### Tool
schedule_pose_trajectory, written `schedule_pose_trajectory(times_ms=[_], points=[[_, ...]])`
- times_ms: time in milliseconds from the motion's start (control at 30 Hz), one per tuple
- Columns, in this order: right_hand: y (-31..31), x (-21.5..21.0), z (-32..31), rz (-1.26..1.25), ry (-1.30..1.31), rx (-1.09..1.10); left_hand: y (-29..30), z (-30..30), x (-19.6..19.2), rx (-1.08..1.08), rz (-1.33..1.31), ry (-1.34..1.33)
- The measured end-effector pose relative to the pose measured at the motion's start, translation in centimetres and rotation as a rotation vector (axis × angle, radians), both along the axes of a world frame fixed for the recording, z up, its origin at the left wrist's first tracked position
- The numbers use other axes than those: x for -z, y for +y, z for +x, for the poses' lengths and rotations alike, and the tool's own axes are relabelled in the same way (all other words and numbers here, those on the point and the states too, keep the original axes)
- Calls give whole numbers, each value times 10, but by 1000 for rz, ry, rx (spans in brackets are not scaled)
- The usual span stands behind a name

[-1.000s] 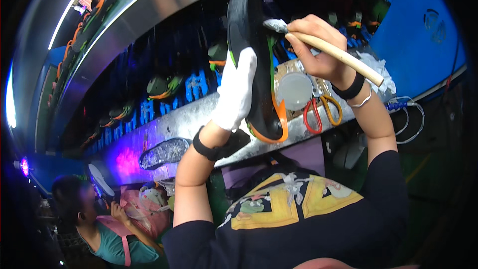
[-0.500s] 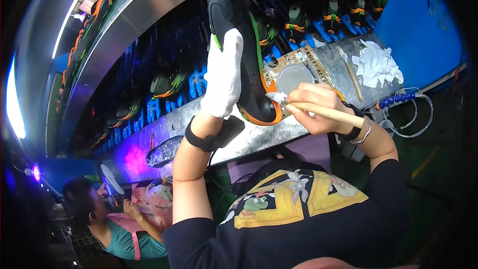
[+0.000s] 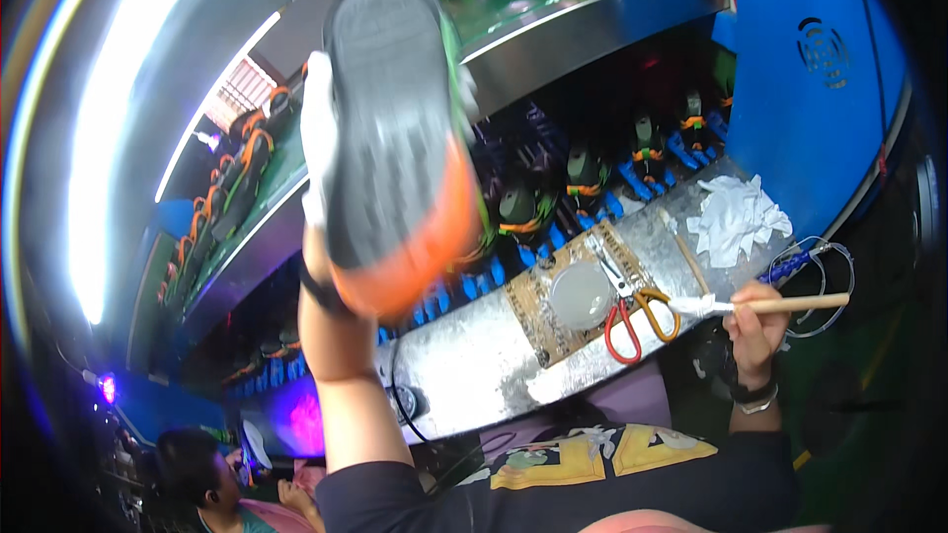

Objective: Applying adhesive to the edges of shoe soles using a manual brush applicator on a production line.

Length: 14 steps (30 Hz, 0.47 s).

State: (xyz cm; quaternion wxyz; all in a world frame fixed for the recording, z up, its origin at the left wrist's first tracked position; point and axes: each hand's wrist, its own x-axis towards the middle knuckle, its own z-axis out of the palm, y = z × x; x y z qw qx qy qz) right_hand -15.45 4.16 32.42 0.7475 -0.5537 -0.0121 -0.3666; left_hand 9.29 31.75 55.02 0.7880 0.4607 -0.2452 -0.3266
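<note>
My left hand, in a white glove, holds up a shoe sole at the upper left. Its grey-black underside with an orange heel faces me, slightly blurred, and hides most of the glove. At the right, beyond the metal bench, my bare right hand pinches a brush by its wooden handle. White-coated bristles point left, past scissors with one red and one orange handle. The scissors lie partly on a cardboard piece, beside a round dish of pale liquid.
A second brush and a crumpled white cloth lie on the bench. Behind, several shoes sit on blue holders. Above runs a metal-edged conveyor carrying shoes. Clear tubing loops at the right. Another person sits at lower left.
My left hand has raised the sole up and left, turning its underside toward me. My right hand has drawn the brush away to the right. The scissors now show in full.
</note>
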Motion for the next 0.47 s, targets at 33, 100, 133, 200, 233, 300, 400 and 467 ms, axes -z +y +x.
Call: schedule_pose_trajectory(times_ms=[33,100,133,200,233,300,400,467], points=[[-1,4,-6,13,12,-4,-12,39,-24,154,-212,526],[1,11,-11,47,64,31,-32,107,-65,97,-728,1701],[1,14,-15,67,108,55,-37,132,-70,-236,-369,1134],[3,15,-23,50,107,69,-42,171,-80,-735,301,-67],[4,18,-22,69,109,89,-32,182,-82,-781,461,-245],[-1,24,-19,80,135,86,3,193,-83,-683,785,-453],[-11,30,-10,62,171,94,55,209,-86,-706,1605,-1099],[-18,32,-5,7,179,92,82,221,-89,-671,1887,-1218]])
